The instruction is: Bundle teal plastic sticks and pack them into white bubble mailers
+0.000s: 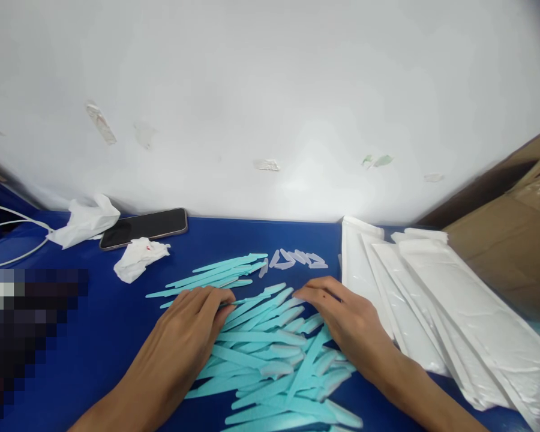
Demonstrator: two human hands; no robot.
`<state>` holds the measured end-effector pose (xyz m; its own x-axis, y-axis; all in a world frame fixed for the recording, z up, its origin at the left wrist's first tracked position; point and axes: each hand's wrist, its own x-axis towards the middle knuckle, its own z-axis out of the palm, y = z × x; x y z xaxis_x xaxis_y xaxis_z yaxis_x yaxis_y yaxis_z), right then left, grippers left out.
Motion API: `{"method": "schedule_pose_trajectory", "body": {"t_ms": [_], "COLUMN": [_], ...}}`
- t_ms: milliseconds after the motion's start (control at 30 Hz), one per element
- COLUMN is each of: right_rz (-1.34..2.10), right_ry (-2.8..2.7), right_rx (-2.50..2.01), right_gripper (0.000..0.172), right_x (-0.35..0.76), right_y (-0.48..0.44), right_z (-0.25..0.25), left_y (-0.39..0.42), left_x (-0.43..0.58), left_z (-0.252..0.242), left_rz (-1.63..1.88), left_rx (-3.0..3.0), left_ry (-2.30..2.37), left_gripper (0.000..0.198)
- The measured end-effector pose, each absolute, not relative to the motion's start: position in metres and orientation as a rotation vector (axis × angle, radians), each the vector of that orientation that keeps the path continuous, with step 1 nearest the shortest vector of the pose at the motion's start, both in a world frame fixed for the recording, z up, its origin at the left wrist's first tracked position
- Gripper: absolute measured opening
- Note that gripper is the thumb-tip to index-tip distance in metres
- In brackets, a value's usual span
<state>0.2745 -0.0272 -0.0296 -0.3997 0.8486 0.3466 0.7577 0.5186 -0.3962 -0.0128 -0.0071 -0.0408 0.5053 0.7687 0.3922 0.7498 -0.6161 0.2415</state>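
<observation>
"Razors (252, 358), turquoise, many. Where do they lie?"

"Loose pile, nearest part of a blue table (94, 336), between the two forearms. Handles mostly toward the left, blade ends toward the right; a few laid crosswise over the others."

"State of the hands?"

"Left hand (191, 327): back upward, at the pile's upper left. Thumb and forefinger together, clamped on the handle of a single razor (254, 298), which points right. Right hand (348, 315): at the pile's upper right, thumb and forefinger tips close to each other. Pale piece at those fingertips; whether they grip it, I cannot tell."

"Items beside and just beyond?"

"White envelopes (432, 288), padded, several, overlapping in a slanted fan to the right of the right hand. Smaller group of razors (220, 271), side by side, just beyond the left hand. Clear caps (275, 258), a short uneven row, to the right of that group."

"Farther back?"

"Crumpled tissue (139, 261), one, near the front edge of a phone (148, 228), dark screen up. Second tissue (87, 222), at the phone's left end. White cable (48, 228), looped, at far left. Cardboard box (499, 246), brown, behind the envelopes."

"Last entry?"

"White wall (261, 78), behind everything, with torn scraps (100, 123) stuck on."
</observation>
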Motion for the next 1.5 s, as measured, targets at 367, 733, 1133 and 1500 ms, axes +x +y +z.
{"method": "schedule_pose_trajectory", "body": {"t_ms": [367, 733, 1133, 1500], "right_rz": [0.471, 0.351, 0.464, 0.212], "right_ry": [-2.023, -1.915, -2.001, -2.382], "right_rx": [-1.225, -1.16, -0.874, -1.192], "right_gripper": [0.017, 0.019, 0.037, 0.041], "right_x": [0.266, 0.265, 0.253, 0.264], "right_y": [-0.02, -0.025, -0.034, -0.023], "right_z": [-0.024, -0.016, -0.022, -0.021], "left_y": [-0.019, -0.017, -0.034, -0.011], "left_x": [-0.009, -0.012, -0.012, -0.009], "left_z": [-0.043, -0.047, -0.044, -0.028], "left_rz": [0.671, 0.75, 0.786, 0.896], "left_rx": [2.736, 2.737, 2.721, 2.786], "left_ry": [1.185, 1.164, 1.027, 1.07], "left_gripper": [0.032, 0.034, 0.042, 0.021]}}
